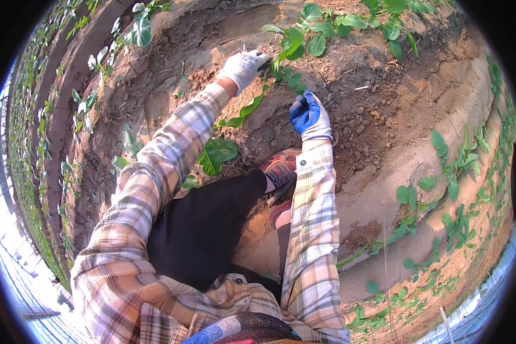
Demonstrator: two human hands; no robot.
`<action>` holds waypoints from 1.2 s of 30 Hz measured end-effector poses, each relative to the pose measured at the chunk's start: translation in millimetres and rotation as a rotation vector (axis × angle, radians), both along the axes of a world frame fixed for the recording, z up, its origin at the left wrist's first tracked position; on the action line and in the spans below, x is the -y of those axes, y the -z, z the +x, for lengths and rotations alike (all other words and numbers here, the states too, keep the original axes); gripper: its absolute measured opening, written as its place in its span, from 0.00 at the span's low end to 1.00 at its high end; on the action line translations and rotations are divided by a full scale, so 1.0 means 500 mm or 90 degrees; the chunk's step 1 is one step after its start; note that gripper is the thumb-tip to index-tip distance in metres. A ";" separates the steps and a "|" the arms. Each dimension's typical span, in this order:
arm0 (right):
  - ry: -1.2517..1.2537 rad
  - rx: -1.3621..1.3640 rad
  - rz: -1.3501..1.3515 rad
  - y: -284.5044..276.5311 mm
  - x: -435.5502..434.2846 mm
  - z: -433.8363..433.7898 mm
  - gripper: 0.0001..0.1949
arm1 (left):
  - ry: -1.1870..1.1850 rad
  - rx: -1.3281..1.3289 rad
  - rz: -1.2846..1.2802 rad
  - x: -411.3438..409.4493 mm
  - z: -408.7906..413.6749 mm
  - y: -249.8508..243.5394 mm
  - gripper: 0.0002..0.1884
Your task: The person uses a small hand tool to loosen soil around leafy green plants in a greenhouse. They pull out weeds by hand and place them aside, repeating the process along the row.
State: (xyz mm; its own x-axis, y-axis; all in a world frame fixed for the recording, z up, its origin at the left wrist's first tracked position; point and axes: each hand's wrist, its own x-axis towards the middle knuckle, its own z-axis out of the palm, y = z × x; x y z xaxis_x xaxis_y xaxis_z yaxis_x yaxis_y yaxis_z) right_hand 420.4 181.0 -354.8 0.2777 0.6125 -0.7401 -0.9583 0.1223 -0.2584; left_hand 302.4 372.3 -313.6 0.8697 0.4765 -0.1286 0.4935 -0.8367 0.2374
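My left hand [244, 69], in a white work glove with a dark palm and printing on the back, reaches down to the row of soil. Its fingertips are at the base of a leafy green seedling [293, 45]; whether they grip a stem is hidden. Just below, a lobed leaf [290, 78] lies close to the ground, its tip meeting the fingers of my right hand [310, 114]. That hand wears a blue-palmed white glove, palm turned up and fingers curled. I cannot tell if the leaf is pinched between them.
Long leaves [245, 112] and a broad leaf [218, 155] grow beside my left forearm. My shoe [281, 167] stands on the soil between the arms. Crumbly earth [365, 133] lies to the right. More plant rows [451, 176] run along both sides.
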 end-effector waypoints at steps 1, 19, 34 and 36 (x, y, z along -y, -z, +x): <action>-0.001 0.002 0.005 -0.001 0.000 -0.002 0.06 | -0.007 -0.004 0.003 0.001 -0.001 0.001 0.16; 0.069 -0.144 0.082 -0.014 -0.032 -0.001 0.04 | -0.099 -0.086 -0.038 0.020 -0.026 -0.036 0.21; 0.050 -0.112 0.136 -0.033 -0.049 -0.012 0.07 | -0.219 0.028 -0.025 0.036 0.028 0.031 0.15; 0.054 -0.114 0.133 -0.036 -0.042 -0.007 0.06 | -0.252 0.032 -0.066 0.037 0.038 0.023 0.13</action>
